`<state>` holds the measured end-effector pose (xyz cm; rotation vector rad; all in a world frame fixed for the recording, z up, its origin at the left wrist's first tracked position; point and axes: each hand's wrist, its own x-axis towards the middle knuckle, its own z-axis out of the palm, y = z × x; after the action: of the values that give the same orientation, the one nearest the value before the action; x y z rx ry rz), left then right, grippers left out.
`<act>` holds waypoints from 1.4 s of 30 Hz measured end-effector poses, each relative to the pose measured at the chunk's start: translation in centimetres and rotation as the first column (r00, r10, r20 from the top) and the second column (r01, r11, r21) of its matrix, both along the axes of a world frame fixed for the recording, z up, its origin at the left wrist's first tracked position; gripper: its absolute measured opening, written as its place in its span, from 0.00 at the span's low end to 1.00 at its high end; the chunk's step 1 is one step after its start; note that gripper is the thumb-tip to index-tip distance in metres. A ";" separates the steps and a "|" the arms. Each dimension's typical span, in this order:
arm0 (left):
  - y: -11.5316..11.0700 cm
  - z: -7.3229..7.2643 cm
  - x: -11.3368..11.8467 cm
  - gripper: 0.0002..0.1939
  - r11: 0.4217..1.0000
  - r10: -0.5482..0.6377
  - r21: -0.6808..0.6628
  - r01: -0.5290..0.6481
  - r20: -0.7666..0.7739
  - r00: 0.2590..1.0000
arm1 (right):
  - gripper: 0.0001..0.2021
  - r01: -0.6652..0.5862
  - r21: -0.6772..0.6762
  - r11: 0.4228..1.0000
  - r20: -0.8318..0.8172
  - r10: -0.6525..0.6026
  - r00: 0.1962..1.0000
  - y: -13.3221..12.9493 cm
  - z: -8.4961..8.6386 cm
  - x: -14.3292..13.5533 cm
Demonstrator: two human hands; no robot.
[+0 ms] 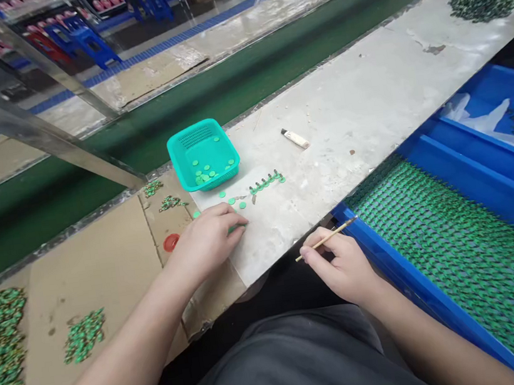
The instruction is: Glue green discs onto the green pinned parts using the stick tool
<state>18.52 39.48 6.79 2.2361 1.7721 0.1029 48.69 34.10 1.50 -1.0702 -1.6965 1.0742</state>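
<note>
My left hand (210,233) rests low over the pale tabletop, its fingers closed on a green disc (237,226) that shows only as a sliver. Several loose green discs (242,205) lie just beyond it. To their right stands a short row of green discs with dark upright bits (266,182). A teal plastic basket (178,165) behind them holds more discs. My right hand (339,263), at the table's front edge, pinches a thin wooden brush (327,239) with a dark tip pointing right.
A white tube (295,138) lies on the table. Beside my left wrist is a red round lid (171,242). Green-brown piles (84,335) sit on cardboard (120,273) at left. On my right, a blue tray (379,258) holds rows of green pieces. A metal post (92,163) slants behind.
</note>
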 end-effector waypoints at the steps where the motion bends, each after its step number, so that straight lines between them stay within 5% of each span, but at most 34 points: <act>1: -0.2 -0.2 0.4 0.18 1.000 0.005 0.006 -0.005 0.003 1.000 | 0.09 -0.008 0.001 1.000 0.003 0.008 1.000 -0.1 0.0 -0.2; 6: -1.9 0.6 0.6 0.12 0.999 0.023 -0.033 -0.020 0.096 0.995 | 0.08 -0.041 0.025 0.999 -0.009 0.041 0.999 -0.7 0.3 -0.8; 11: -8.3 1.6 -3.9 0.14 0.982 0.145 -0.158 -0.107 0.251 0.957 | 0.07 -0.095 -0.065 0.993 0.063 0.099 0.993 -1.9 1.0 -1.6; 13: -11.1 1.0 -5.8 0.15 0.974 0.209 -0.145 -0.173 0.292 0.933 | 0.06 -0.128 -0.115 0.985 0.039 0.133 0.990 -2.4 1.4 -2.3; 16: -14.1 -1.1 -7.1 0.15 0.965 0.255 -0.038 -0.258 0.351 0.901 | 0.24 -0.216 -0.214 0.953 -0.102 0.198 0.975 -2.9 2.5 -3.9; 23: -16.1 -4.5 -6.5 0.12 0.899 0.190 0.308 -0.311 0.366 0.911 | 0.07 -0.474 -0.309 0.825 -0.433 0.321 0.842 -0.8 6.0 -8.4; 28: -17.0 -4.7 -6.7 0.06 0.850 0.108 0.464 -0.250 0.310 0.945 | 0.08 -0.275 -0.069 0.959 -0.134 0.265 0.955 0.5 6.1 -11.4; 33: -18.3 -4.9 -7.3 0.09 0.849 -0.014 0.520 -0.098 0.207 0.978 | 0.10 -0.368 0.191 0.910 0.213 0.327 0.921 1.3 5.2 -13.1; 38: -18.9 -5.4 -7.5 0.11 0.853 -0.037 0.516 -0.079 0.211 0.977 | 0.08 -0.453 0.159 0.877 0.466 0.338 0.818 1.9 4.6 -13.0; 42: -19.1 -5.5 -7.6 0.13 0.862 -0.033 0.502 -0.067 0.188 0.982 | 0.06 -0.338 0.063 0.939 0.345 0.297 0.890 2.0 4.3 -13.6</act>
<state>10.93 20.34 1.26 2.4402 1.8108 0.8546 35.07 36.11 5.76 -0.9527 -2.2405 1.0125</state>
